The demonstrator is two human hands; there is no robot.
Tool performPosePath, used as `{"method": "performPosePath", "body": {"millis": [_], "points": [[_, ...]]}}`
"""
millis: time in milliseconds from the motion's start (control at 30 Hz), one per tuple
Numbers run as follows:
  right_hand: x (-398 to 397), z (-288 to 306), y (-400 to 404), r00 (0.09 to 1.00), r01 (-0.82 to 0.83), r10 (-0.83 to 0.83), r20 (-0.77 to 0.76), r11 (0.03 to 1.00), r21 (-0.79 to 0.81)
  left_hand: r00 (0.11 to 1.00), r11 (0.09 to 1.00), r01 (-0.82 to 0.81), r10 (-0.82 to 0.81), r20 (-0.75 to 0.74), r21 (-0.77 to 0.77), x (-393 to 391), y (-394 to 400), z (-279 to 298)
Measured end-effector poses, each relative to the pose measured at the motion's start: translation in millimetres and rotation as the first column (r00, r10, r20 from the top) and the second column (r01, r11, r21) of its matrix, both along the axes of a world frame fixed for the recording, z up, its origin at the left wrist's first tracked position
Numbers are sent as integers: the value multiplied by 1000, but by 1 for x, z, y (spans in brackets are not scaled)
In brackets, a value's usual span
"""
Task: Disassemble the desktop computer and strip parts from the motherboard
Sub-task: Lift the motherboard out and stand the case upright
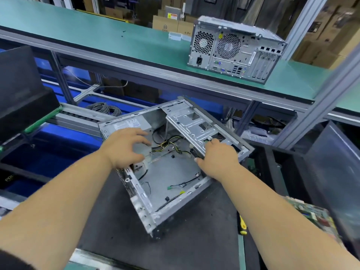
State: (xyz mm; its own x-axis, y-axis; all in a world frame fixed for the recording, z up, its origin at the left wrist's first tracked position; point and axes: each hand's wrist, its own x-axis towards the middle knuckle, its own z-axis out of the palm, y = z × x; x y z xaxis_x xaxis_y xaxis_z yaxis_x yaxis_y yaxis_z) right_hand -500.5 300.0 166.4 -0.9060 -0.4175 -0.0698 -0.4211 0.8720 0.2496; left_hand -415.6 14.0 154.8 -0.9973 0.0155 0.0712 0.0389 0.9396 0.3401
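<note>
We see the open grey metal computer case (167, 168) lying on the dark surface (194, 240). Left hand (124, 148) hovers inside, grip loosely spread; right hand (218, 157) grasps its drive cage (191, 123), fingertips hidden.

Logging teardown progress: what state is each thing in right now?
Open grey metal computer case: side off, no motherboard inside, loose cables.
Silver power supply box: in case, left hand on it.
Right hand: grips the drive cage.
Second grey computer tower: closed, on green shelf.
</note>
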Motion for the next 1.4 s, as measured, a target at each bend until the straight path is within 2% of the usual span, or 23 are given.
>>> {"method": "performPosePath", "body": {"millis": [167,267,367,433,500,567,700,800,1000,1200,1400], "points": [[14,2,-1,1000,1,-1,-22,1000,-14,1000,999,9,-8,-23,38,-2,-8,3],[9,9,7,1000,-4,10,29,980,-197,992,999,-5,10,-123,39,7,4,6],[-9,20,25,994,29,11,111,935,-355,981,982,-33,68,-183,186,22,34,10],[-25,25,40,985,76,-4,174,909,-411,985,957,-33,79,-153,287,33,62,12],[-42,23,52,986,72,-3,165,907,-416,995,943,-24,54,-81,332,42,91,13],[-52,16,60,993,39,8,120,922,-385,998,950,-48,55,-13,310,49,117,12],[-49,-7,72,990,-140,132,-47,902,-408,977,955,-212,206,52,207,56,168,4],[-49,-11,76,989,-141,137,-46,849,-509,950,942,-312,306,67,124,53,192,0],[-46,-10,77,984,-169,172,-42,840,-516,912,900,-406,410,-9,-160,41,203,-9],[-38,-9,82,986,-155,165,-22,861,-484,921,904,-379,388,8,-196,38,186,-12],[-22,-7,93,986,-149,166,0,885,-442,952,941,-304,306,-7,-146,35,147,-11]]}}
